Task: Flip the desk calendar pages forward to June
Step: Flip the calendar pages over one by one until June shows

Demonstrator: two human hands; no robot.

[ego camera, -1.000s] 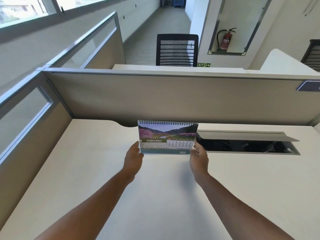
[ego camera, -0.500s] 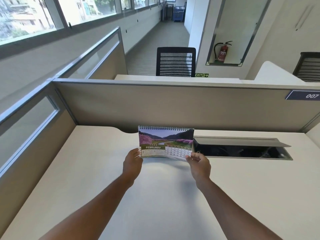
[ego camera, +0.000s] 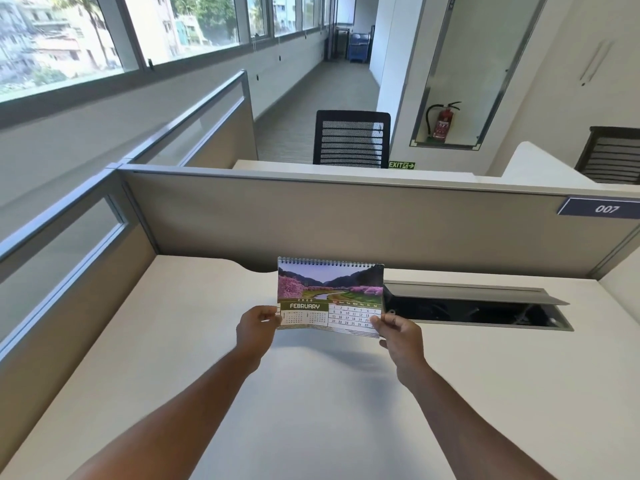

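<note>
A spiral-bound desk calendar (ego camera: 329,289) shows the February page, with a picture of pink blossom trees above the date grid. It is held up above the white desk (ego camera: 173,341). My left hand (ego camera: 256,329) grips its lower left corner. My right hand (ego camera: 398,332) pinches the lower right corner of the front page, whose bottom edge bows slightly. The calendar's base and back pages are hidden behind the front page.
An open cable tray (ego camera: 478,306) with a raised grey lid lies in the desk just right of the calendar. A beige partition (ego camera: 346,220) closes the back and left sides. Beyond it stand a black mesh chair (ego camera: 351,140) and a red fire extinguisher (ego camera: 443,121).
Both hands have lifted the calendar off the desk and brought it nearer. The bottom edge of the February page now bows under my right fingers. The view has tilted upward.
</note>
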